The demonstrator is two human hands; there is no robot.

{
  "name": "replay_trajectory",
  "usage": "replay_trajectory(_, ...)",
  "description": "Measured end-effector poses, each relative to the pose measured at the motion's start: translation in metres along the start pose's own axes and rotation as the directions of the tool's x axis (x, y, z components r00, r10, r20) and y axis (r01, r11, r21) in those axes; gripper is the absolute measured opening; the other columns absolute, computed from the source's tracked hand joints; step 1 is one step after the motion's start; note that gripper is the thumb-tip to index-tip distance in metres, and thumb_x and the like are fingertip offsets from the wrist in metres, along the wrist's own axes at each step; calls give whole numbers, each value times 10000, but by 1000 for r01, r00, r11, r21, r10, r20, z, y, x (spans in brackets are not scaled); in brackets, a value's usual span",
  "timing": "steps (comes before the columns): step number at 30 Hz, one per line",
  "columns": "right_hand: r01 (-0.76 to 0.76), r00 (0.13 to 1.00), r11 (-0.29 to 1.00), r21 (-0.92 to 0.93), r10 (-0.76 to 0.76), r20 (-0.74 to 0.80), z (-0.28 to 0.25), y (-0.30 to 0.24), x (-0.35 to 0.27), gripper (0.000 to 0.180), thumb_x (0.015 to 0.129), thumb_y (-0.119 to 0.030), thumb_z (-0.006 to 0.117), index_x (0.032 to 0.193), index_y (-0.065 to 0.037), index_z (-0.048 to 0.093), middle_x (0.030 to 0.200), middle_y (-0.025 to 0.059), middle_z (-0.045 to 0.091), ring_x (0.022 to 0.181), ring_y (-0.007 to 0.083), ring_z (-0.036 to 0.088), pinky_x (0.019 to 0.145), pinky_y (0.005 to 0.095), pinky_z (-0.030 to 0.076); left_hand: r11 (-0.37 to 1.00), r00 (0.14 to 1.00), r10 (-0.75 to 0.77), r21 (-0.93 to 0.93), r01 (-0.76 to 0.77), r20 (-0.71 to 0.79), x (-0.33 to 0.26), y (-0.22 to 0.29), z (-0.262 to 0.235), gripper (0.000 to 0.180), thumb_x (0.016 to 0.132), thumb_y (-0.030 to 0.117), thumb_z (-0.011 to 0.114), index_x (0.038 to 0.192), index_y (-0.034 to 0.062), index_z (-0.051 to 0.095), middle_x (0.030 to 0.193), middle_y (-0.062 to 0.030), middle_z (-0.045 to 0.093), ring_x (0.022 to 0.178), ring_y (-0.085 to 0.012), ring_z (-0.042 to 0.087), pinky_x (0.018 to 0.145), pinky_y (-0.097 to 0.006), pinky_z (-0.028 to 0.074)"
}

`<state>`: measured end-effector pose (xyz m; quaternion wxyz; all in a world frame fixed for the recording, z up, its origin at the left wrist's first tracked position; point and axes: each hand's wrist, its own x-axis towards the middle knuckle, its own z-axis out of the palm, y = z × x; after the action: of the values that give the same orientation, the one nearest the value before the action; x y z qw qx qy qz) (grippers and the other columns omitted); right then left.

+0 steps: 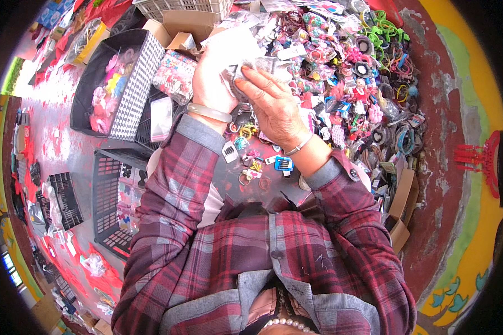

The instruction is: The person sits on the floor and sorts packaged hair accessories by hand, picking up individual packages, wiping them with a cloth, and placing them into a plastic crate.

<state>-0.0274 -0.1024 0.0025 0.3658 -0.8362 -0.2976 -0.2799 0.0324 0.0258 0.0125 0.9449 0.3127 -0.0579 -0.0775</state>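
Note:
My left hand, partly washed out by glare, is closed on a grey, see-through plastic packet. The fingers of my right hand press together on the packet's near side; what is inside it I cannot make out. A bright white sheet or card shows just beyond the packet, its details lost in the light. Below my hands lie loose hair ties, a small white card and a blue carded item.
A large heap of hair accessories spreads to the right. On the left stand a black bin with a houndstooth side, a patterned packet and a black plastic crate. Open cardboard boxes sit at the back; another carton is at right.

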Motion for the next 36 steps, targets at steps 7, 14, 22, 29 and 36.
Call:
replay_trajectory(7,50,998,971,-232,-56,-19,-15,22,-1,404,683,29,545,1069,-82,587,1140,114,556,1020,307,541,855,394,436,999,988,-31,-28,36,153,8,-1,-16,462,925,304,341,1234,-31,414,1155,-150,539,1044,-261,544,905,-374,435)
replay_trajectory(14,-422,694,662,619,675,-249,-41,70,1,256,885,-22,467,1127,3,545,1040,74,602,945,150,573,843,275,464,995,995,-97,-29,98,26,-4,11,3,486,926,374,361,1223,-5,431,1152,-132,541,988,-243,574,856,-383,472)
replay_trajectory(22,-141,967,965,223,182,-180,-40,3,15,482,780,-80,583,1248,-63,467,1257,117,485,1167,282,454,972,369,323,967,979,-196,173,185,53,-20,-11,27,526,940,439,272,1185,16,468,1093,-106,562,986,-190,563,881,-315,439)
replay_trajectory(29,-118,993,960,-253,117,-18,-21,7,13,423,799,-255,555,1208,-155,510,1285,85,454,1213,285,392,1008,467,213,933,940,-327,-123,338,96,-29,-24,34,667,874,593,287,1275,65,355,1246,-101,450,1140,-230,461,967,-369,371)
replay_trajectory(36,-207,954,978,-37,193,-229,-29,35,18,333,846,-187,508,1148,-46,517,1104,168,541,1025,332,522,865,370,419,905,879,-424,66,420,217,-35,-31,20,439,916,256,443,1290,48,347,1206,-97,475,1087,-218,502,909,-359,426)
